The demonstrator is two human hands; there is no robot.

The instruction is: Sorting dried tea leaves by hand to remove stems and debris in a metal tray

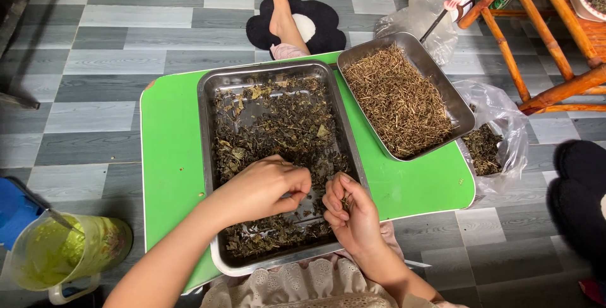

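Over the steel tray (209, 132) of dried leaves (287, 128), left hand (264, 188) pinches leaf bits; right hand (353, 214) at 3 o'clock grips thin stems (346, 202); better to pull gently, keeping fingertips tight on each stem.

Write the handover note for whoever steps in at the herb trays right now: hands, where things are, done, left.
Left hand: over the near part of the large steel tray, fingers pinching into the dried leaves.
Right hand: beside it at the tray's near right, holding a small pinch of stems.
Things: large tray on the green table; smaller steel tray at its far right, full of dried stems; clear plastic bag of dark leaf bits off the table's right edge.
Done: a thick pile of stems lies apart in the smaller tray.
Left: leaves cover most of the large tray.
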